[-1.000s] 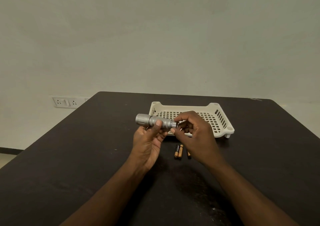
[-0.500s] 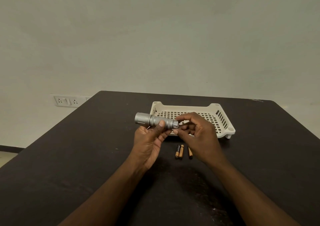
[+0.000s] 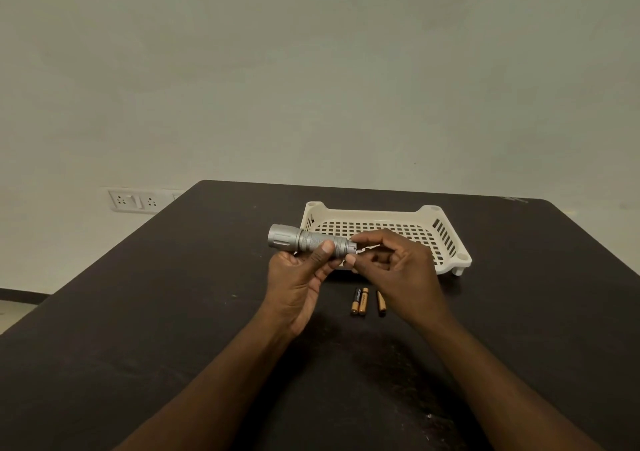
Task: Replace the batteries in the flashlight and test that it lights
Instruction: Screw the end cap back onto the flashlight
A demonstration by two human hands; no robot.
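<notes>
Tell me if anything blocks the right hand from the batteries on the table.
Nothing visible does. The three batteries lie bare on the table, just below the right hand, which is at the flashlight's tail end. The left hand holds the flashlight.

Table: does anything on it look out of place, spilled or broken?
Nothing stands out. Three batteries lie loose on the table near the tray; one sits slightly apart from the other two.
</notes>
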